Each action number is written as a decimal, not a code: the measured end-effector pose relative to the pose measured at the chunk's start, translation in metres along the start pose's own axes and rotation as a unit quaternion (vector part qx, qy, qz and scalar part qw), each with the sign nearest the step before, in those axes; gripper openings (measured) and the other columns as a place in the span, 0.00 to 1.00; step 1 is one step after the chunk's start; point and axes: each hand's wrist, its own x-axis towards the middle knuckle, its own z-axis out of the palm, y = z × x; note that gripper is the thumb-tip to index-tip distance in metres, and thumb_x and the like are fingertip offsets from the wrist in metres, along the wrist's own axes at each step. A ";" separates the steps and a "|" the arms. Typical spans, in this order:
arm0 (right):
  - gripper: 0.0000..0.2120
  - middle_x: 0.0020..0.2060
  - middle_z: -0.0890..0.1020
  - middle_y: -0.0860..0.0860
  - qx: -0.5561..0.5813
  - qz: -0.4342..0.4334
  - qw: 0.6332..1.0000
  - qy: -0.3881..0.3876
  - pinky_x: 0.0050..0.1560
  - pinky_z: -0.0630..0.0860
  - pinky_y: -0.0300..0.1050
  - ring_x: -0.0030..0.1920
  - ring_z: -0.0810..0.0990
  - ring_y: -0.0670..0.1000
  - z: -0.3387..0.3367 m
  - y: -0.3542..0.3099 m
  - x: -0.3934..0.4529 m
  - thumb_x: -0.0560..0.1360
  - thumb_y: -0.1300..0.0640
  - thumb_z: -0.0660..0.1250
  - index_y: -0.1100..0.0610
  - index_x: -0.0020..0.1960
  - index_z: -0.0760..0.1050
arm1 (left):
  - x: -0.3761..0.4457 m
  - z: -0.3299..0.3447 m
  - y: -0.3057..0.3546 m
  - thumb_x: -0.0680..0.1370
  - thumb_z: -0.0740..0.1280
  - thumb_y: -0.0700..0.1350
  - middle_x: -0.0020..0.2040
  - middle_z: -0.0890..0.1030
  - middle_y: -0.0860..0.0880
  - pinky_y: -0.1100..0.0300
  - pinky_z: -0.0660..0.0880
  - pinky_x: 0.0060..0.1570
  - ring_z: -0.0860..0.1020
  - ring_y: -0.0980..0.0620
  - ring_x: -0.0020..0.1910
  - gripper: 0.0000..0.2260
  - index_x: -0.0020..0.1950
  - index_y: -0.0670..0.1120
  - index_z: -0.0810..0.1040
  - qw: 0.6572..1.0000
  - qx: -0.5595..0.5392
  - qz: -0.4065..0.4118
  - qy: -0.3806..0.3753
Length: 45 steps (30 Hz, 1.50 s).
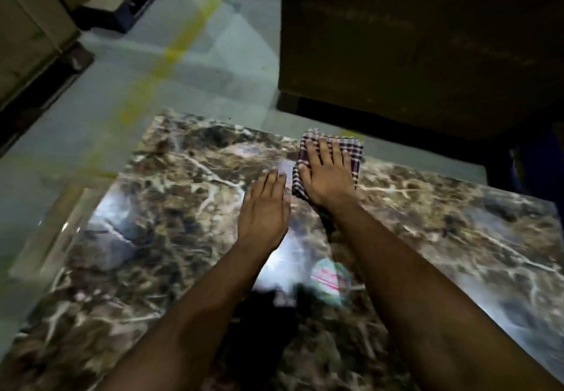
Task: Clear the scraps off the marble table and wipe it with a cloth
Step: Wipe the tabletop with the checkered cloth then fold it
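Note:
A brown marble table (158, 223) with pale veins fills the lower view. Near its far edge lies a folded checked cloth (354, 149), purple and white. My right hand (328, 174) presses flat on top of the cloth, fingers spread. My left hand (265, 204) rests palm down on the bare marble just left of the cloth, fingers together, holding nothing. I see no scraps on the visible marble; the image is blurred. A round green and red reflection (329, 277) shows on the glossy top between my forearms.
Beyond the table lies a pale floor (195, 64) with a yellow painted line (171, 55). A large dark wooden piece of furniture (412, 40) stands close behind the far right edge. More furniture and a dark base sit at the far left (36, 40).

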 end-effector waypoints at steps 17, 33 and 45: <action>0.30 0.83 0.49 0.53 -0.034 -0.170 0.984 -0.044 0.80 0.42 0.58 0.82 0.45 0.58 0.031 -0.274 0.121 0.84 0.39 0.46 0.48 0.83 0.46 | 0.025 -0.073 -0.232 0.84 0.54 0.50 0.82 0.56 0.47 0.52 0.50 0.78 0.53 0.49 0.81 0.27 0.82 0.45 0.53 0.991 -0.012 -0.126 0.038; 0.36 0.82 0.55 0.54 -0.040 -0.282 0.954 -0.092 0.79 0.44 0.59 0.82 0.49 0.60 0.064 -0.366 -0.094 0.79 0.37 0.38 0.50 0.83 0.53 | -0.219 -0.088 -0.258 0.85 0.53 0.50 0.82 0.55 0.47 0.51 0.48 0.79 0.52 0.49 0.81 0.26 0.82 0.44 0.53 0.977 0.038 -0.209 0.004; 0.28 0.83 0.50 0.51 -0.015 -0.337 0.935 -0.109 0.80 0.41 0.58 0.82 0.44 0.57 0.099 -0.431 -0.314 0.85 0.41 0.47 0.46 0.83 0.49 | -0.433 -0.104 -0.262 0.83 0.58 0.43 0.80 0.59 0.42 0.54 0.51 0.78 0.56 0.45 0.79 0.26 0.81 0.41 0.57 0.958 -0.048 -0.281 0.037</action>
